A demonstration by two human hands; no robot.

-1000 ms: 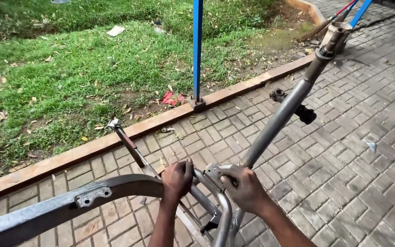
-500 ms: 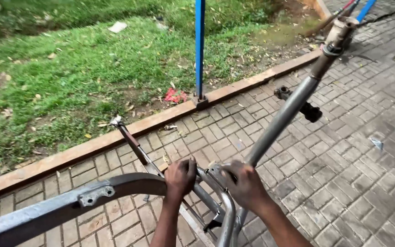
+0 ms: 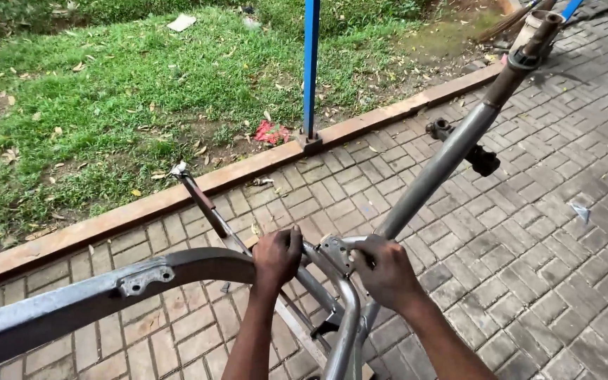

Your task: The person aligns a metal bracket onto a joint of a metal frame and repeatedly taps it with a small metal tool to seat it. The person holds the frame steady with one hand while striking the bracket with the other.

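- Brick paving (image 3: 529,267) fills the near and right ground; far left I see grass (image 3: 107,91) behind a brick curb (image 3: 248,172).
- My left hand (image 3: 277,257) is clenched around the curved grey metal frame (image 3: 107,295), at the near centre.
- My right hand (image 3: 387,271) grips the frame's tube joint just to the right, fingers curled over it.
- From there a long grey tube (image 3: 445,162) rises to the far right.
- Far centre, a blue pole (image 3: 311,70) stands at the curb, red litter (image 3: 271,131) beside it.
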